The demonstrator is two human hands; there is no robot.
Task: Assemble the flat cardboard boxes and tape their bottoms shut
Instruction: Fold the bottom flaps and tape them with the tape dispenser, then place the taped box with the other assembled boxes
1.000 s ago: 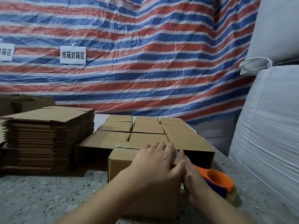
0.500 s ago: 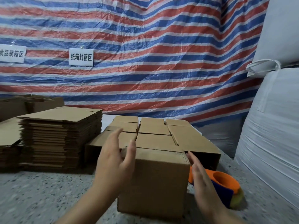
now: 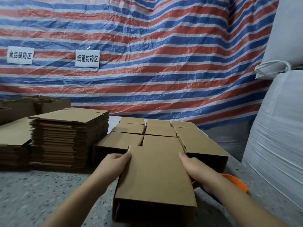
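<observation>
Both forearms reach in from the bottom edge, angled inward toward a cardboard box (image 3: 155, 174) on the speckled table (image 3: 49, 194). The left hand (image 3: 113, 164) grips the box's left side, thumb tip lying on the top face near the far left corner, the other fingers hidden behind the side wall. The right hand (image 3: 195, 167) grips the right side the same way, thumb on the top edge, fingers wrapped down the wall out of sight. The hands are apart, one per side, with the box clamped between them. The box sits at centre, near the front table edge, plain face up, its near end facing the camera and in shadow; can't tell if that end is closed.

Far end of the box touches or just overlaps a block of assembled boxes (image 3: 160, 130) packed side by side in rows behind it. Left of those is a tall stack of flat boxes (image 3: 68, 136), and a lower flat stack (image 3: 13, 145) at the far left edge. More open boxes (image 3: 32, 105) behind them.

An orange tape dispenser (image 3: 236, 182) lies just beside the right wrist, mostly hidden by the arm. White bulk sacks (image 3: 278, 136) stand on the right. A striped tarp (image 3: 147, 54) hangs behind, carrying two white signs (image 3: 87, 58).
</observation>
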